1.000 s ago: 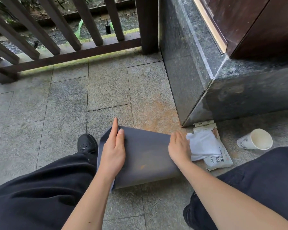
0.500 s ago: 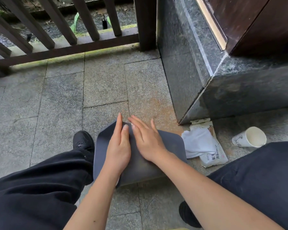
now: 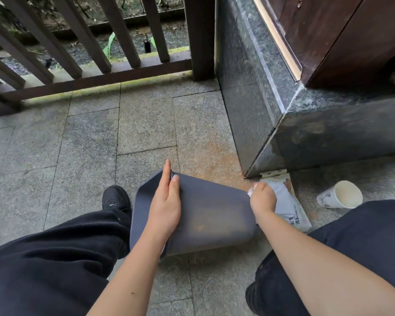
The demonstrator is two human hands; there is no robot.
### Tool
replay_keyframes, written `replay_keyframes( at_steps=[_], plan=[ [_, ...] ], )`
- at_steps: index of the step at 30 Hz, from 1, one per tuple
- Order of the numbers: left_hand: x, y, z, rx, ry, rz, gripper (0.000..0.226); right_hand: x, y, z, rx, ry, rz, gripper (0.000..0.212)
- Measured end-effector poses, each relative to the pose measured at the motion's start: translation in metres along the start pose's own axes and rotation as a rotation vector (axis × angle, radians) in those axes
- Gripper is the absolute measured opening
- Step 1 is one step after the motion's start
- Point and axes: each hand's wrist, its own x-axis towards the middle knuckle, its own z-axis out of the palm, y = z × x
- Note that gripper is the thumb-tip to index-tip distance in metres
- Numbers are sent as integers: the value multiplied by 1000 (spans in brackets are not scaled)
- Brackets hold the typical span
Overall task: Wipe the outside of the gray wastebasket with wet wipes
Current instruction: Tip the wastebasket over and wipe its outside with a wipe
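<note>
The gray wastebasket (image 3: 214,215) lies on its side on the stone floor between my knees. My left hand (image 3: 167,201) rests flat on its upper side, fingers together and pointing away from me. My right hand (image 3: 262,198) is at the basket's right end, closed around a white wet wipe (image 3: 251,190) of which only a small edge shows by the knuckles. Right behind that hand lies the wet wipe pack (image 3: 290,206), white with printed text, flat on the floor.
A paper cup (image 3: 342,195) lies tipped on the floor at the right. A dark stone plinth (image 3: 271,106) with a wooden door above rises behind the pack. A brown wooden railing (image 3: 89,65) runs along the back. My black shoe (image 3: 115,197) sits left of the basket.
My right hand left the top of the basket, where it lay flat beside my left, and moved right to the basket's end, closing on the wipe that lay on the pack.
</note>
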Motion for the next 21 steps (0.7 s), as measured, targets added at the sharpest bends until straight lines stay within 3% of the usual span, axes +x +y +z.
replay_keyframes(
  at_steps=[2,5,10,16,21],
  plan=[
    [-3,-4,-6,4,33,-19,50,-4,-17,-7,375,1,199,44],
    [-12,-7,-8,20,106,-45,51,-18,-42,-18,1037,-265,421,38],
    [-33,-1,-7,13,175,-111,60,-60,-49,-47,1406,-630,551,51],
    [-71,0,13,73,194,-51,75,-94,-40,-62,1357,-696,451,44],
    [-84,-2,25,86,235,-79,69,-117,-22,-53,824,-403,75,23]
  ],
)
